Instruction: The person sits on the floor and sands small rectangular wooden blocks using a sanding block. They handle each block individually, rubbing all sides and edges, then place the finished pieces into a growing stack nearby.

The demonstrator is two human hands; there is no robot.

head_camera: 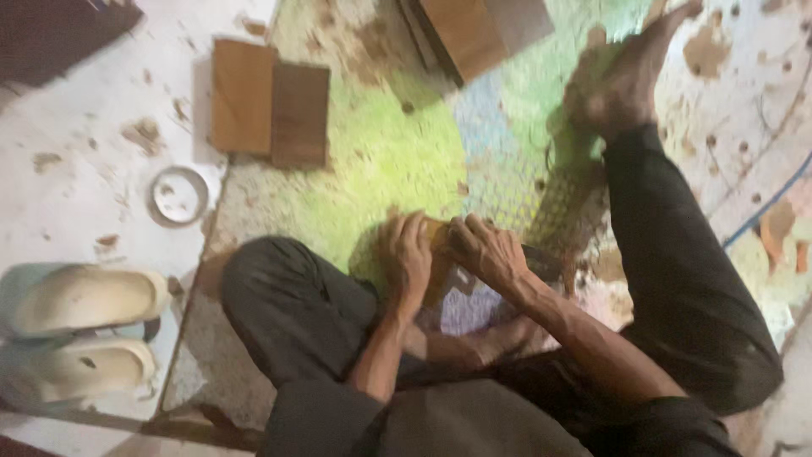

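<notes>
I sit on a green and pale patterned mat (381,161) with my legs in dark trousers bent around my hands. My left hand (409,258) and my right hand (486,252) meet close together over a small yellowish-brown piece (436,233), both gripping it. The picture is blurred, so what the piece is stays unclear. A dark thin thing (541,258) lies just right of my right hand. My bare foot (622,80) rests on the mat at the upper right.
Two flat brown wooden boards (269,103) lie on the mat's upper left edge, and another board (474,30) at the top. A white ring-shaped lid (179,196) and a pair of pale sandals (80,326) sit on the stained white floor at left. A blue cord (765,207) runs at right.
</notes>
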